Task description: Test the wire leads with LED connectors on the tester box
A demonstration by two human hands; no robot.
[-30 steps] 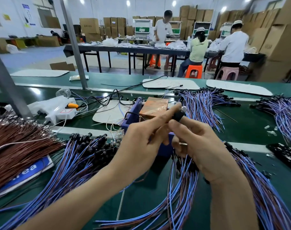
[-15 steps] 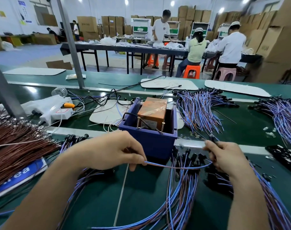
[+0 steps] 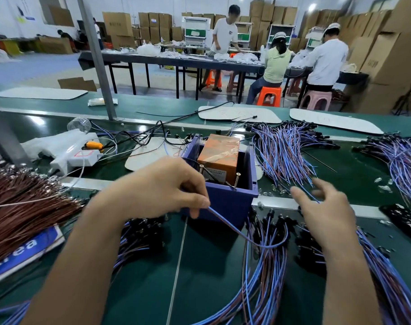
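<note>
Left hand (image 3: 162, 188) pinches wire lead (image 3: 235, 228); right hand (image 3: 324, 209) spread, empty.

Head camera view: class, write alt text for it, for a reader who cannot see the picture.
The left hand pinches one blue wire lead in front of a blue tester box, while the right hand hovers open beside it. Bundles of blue and brown leads lie around them on the green bench.

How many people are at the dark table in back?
3: standing person at its middle; seated person in pale green to the right; seated person in white at the far right. Others may be hidden.
</note>
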